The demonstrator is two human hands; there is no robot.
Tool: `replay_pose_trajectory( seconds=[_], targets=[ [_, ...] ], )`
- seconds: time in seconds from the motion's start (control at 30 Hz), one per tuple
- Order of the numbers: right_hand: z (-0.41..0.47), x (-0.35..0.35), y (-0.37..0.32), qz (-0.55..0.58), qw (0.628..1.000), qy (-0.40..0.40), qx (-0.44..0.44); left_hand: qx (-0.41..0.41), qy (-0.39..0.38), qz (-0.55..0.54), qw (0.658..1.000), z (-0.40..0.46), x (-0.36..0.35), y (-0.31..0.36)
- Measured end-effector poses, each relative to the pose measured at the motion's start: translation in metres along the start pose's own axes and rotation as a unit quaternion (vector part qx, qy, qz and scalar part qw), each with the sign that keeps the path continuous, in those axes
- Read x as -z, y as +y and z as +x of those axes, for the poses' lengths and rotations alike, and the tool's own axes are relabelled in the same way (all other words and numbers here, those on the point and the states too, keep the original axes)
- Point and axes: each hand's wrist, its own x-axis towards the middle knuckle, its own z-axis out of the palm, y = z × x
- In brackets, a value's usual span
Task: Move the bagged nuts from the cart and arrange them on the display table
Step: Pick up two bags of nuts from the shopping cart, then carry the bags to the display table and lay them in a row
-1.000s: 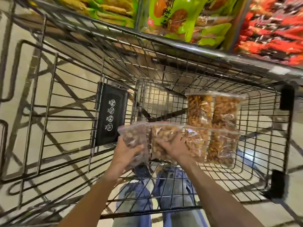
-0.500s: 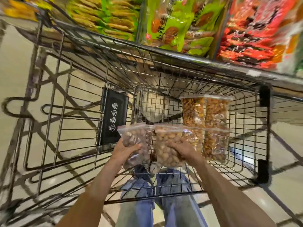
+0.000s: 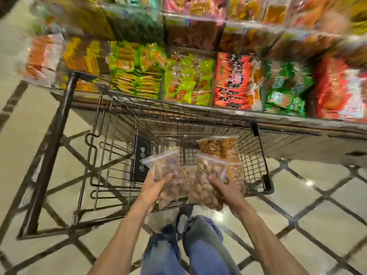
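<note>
Gripped in the left hand (image 3: 154,185) is a clear bag of dark nuts (image 3: 166,175), while a bag of paler nuts (image 3: 206,183) is held by the right hand (image 3: 224,187); both are raised over the wire cart (image 3: 111,155). More nut bags (image 3: 218,147) remain at the cart's far right corner, beneath the display table (image 3: 288,133).

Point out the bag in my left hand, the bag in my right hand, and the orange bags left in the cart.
Left-hand bag (image 3: 164,171): head view, upper middle.
Right-hand bag (image 3: 206,185): head view, centre.
Orange bags (image 3: 218,146): head view, middle of the far pair.
</note>
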Motion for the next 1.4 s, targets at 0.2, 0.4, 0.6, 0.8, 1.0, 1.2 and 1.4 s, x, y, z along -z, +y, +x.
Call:
replay_pose_trajectory(
  seconds=[0.2,0.4,0.6,0.8,1.0,1.2,1.4],
  targets=[
    [-0.087,0.018,0.004,0.012,0.998,0.024,0.051,-0.053,-0.041,0.07,0.995,-0.069,-0.017,0.019],
    [-0.132,0.056,0.014,0.058,0.993,0.03,0.099,-0.141,-0.042,0.159,0.976,-0.121,-0.056,0.021],
    [-0.158,0.128,0.027,0.1,0.984,0.052,0.14,-0.164,-0.092,0.159,0.969,-0.142,-0.136,0.018],
    [-0.193,0.26,0.042,0.129,0.969,0.119,0.174,-0.192,-0.153,0.202,0.948,-0.154,-0.272,0.005],
    [-0.234,0.404,0.072,0.176,0.946,0.201,0.182,-0.186,-0.217,0.261,0.922,-0.174,-0.431,-0.008],
    [-0.278,0.524,0.111,0.255,0.9,0.305,0.178,-0.169,-0.316,0.31,0.881,-0.186,-0.59,-0.025],
    [-0.302,0.624,0.143,0.322,0.843,0.397,0.169,-0.15,-0.423,0.358,0.819,-0.203,-0.744,-0.045]
  ],
)
